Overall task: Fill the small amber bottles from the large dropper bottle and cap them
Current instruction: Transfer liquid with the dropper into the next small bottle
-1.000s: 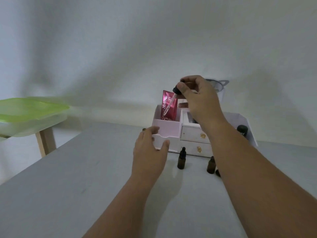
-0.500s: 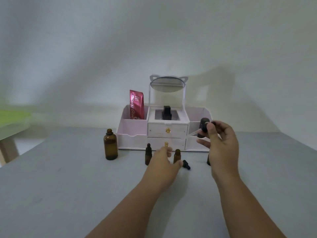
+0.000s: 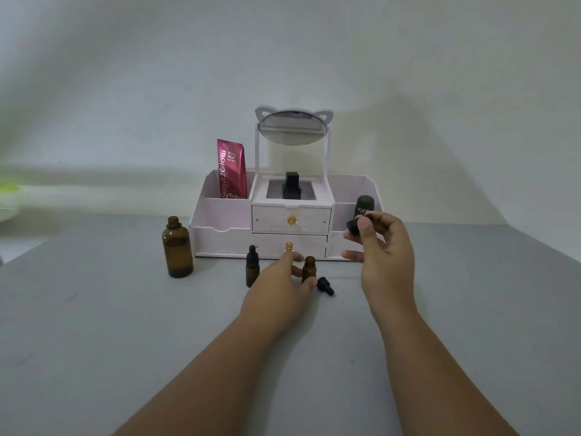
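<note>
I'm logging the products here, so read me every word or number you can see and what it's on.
"Glad2Glow": running up the pink sachet.
"RETINOL BRIGHT" and "10x": same sachet; the smaller line beneath is too blurred to read.
"Kahf": on the dark green tube.

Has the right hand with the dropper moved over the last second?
Yes. The right hand swung rightward and lower, from the pink sachet to the right end of the organizer.
</note>
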